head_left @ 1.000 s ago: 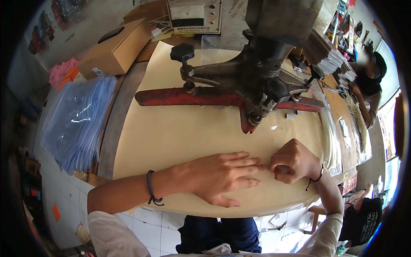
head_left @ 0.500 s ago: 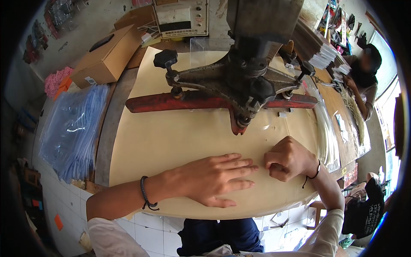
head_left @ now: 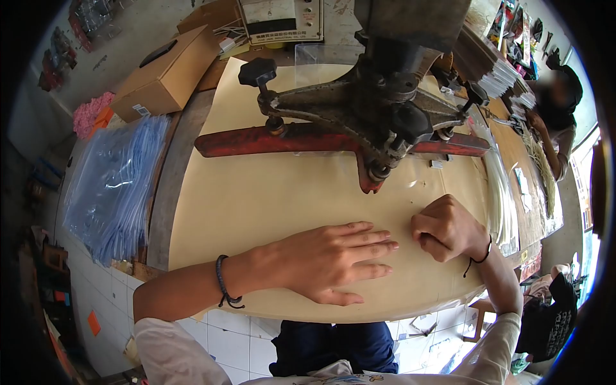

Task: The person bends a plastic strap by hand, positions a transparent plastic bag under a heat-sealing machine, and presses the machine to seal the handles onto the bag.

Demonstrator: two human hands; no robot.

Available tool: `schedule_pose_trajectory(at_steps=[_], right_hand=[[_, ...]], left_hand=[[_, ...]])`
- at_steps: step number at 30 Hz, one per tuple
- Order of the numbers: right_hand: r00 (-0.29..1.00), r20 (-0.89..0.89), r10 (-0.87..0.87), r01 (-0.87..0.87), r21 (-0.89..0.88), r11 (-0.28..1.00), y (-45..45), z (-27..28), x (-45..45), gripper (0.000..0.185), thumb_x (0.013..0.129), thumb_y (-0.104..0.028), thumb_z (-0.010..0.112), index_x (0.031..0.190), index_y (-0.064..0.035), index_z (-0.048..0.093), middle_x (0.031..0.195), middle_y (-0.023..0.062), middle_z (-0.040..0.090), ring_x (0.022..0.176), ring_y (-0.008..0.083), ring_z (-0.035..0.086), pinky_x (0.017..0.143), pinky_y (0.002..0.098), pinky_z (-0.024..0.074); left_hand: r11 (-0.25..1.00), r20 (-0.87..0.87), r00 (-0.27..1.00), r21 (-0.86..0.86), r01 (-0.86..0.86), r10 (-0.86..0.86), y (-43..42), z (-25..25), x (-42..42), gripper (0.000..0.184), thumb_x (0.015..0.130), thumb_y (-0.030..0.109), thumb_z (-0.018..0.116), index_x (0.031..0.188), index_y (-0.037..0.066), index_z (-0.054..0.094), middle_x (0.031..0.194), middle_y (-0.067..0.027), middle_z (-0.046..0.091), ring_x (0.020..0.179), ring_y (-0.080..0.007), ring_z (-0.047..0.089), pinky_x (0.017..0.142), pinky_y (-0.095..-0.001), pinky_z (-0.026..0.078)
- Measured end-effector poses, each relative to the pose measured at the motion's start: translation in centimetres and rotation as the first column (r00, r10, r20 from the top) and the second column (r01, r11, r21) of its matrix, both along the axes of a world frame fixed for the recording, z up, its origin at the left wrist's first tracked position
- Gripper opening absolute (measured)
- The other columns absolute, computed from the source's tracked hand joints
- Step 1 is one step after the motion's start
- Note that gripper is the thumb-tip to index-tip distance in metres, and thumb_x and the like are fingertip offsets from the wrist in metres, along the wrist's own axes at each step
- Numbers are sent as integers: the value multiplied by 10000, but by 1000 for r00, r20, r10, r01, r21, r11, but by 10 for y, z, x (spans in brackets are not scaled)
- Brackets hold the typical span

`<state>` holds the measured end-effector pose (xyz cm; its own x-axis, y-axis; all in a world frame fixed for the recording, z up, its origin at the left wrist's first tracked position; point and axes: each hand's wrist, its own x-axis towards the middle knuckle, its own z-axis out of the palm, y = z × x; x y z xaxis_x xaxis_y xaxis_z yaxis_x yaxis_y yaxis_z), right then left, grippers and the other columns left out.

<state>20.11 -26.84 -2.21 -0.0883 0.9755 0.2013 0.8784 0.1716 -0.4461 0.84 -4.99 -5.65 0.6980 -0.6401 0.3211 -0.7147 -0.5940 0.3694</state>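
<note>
My left hand [head_left: 330, 262] lies palm down on the tan sheet [head_left: 256, 192] covering the work table, its fingers spread and pointing right. To its right, my right hand [head_left: 447, 229] rests on the same sheet, curled into a fist. Nothing shows between its fingers, and its palm is turned out of sight. Beyond both hands stands a machine head [head_left: 391, 102] with dark metal arms and black knobs. A red T-shaped bar [head_left: 308, 136] is fixed beneath it, and the stem of the T points toward me.
On the left lies a stack of clear bluish plastic sleeves [head_left: 115, 192], with a cardboard box [head_left: 163, 77] behind it. Pale strips [head_left: 500, 199] run along the right side. A control box [head_left: 282, 22] stands at the back. Another person [head_left: 557, 109] sits at the far right.
The camera view has shifted slightly, so the whole scene sits a little higher and farther right. Both hands keep the same pose on the sheet.
</note>
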Motion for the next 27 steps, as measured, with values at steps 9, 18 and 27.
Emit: schedule_pose_trajectory(at_steps=[9,18,27], right_hand=[[991,36,-130,128,65,990,-1,-6,13,94,655,-5,563,708,-82,564,564,72,558,511,313,578,503,418,450],[984,71,-164,155,123,980,1,-13,24,85,671,-6,558,691,-88,552,556,63,557,500,292,580,496,401,457],[985,64,-162,155,104,982,-1,-16,23,107,600,10,532,667,-72,548,549,76,535,482,305,541,479,406,432]], left_hand=[[999,86,996,33,-13,10,-2,0,-1,546,935,444,637,1338,79,595,1481,-177,494,1355,-321,491,1158,-493,374],[974,647,762,196,-110,-44,-6,11,-5,374,923,321,613,626,137,480,679,36,453,670,-125,495,729,-270,433],[977,583,808,206,-51,-81,-4,10,-9,365,904,244,580,589,130,434,619,17,407,610,-147,459,700,-279,430]])
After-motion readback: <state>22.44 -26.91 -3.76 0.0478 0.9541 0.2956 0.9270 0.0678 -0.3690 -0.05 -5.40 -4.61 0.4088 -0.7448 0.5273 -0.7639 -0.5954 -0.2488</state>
